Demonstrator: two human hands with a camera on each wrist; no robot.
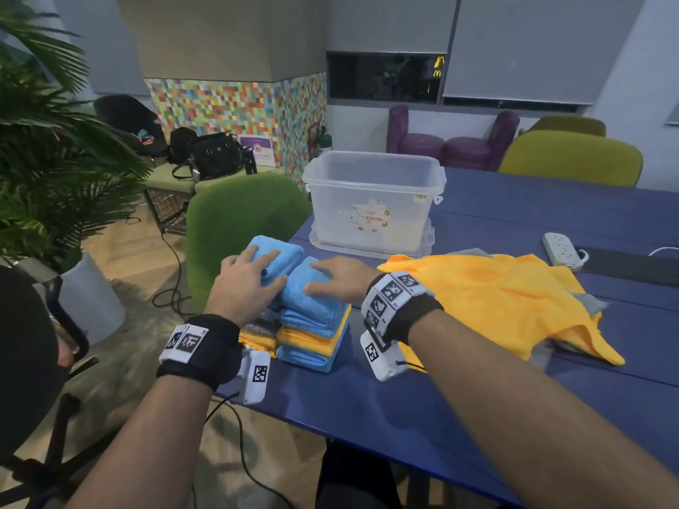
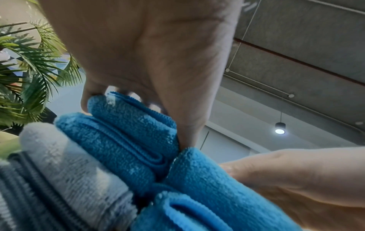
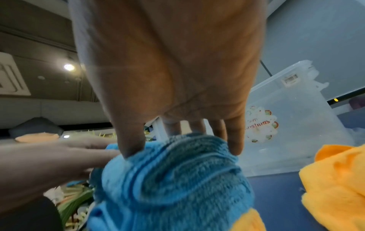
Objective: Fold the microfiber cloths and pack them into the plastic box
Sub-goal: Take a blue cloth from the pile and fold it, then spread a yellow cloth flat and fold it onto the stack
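We're pressing both hands down on two stacks of folded cloths at the near-left corner of the blue table (image 1: 459, 409). Our left hand (image 1: 240, 284) is lying flat, fingers spread, on the blue cloth (image 1: 273, 257) topping the left stack; the left wrist view is showing its fingertips (image 2: 90, 100) curling slightly over that cloth's far edge, w/ a gray folded cloth (image 2: 65, 165) just beside it. Our right hand (image 1: 340, 279) is resting palm-down, fingers straight & slightly apart, on the blue cloth (image 1: 312, 288) topping the right stack (image 1: 312, 332), which is showing blue, orange & blue layers underneath. The 2 hands are sitting close together, thumbs nearly meeting.

Just right of the stacks, loose orange cloths (image 1: 503, 299) are lying in an unfolded heap, w/ gray cloth peeking out beneath. Behind the stacks, the clear plastic box (image 1: 371, 200) is standing open on its lid, a Christmas sticker on its front; no cloths inside. A white power strip (image 1: 562, 249) is lying farther right. A green chair (image 1: 239, 222) is standing left of the table, a potted palm (image 1: 47, 148) beyond it.
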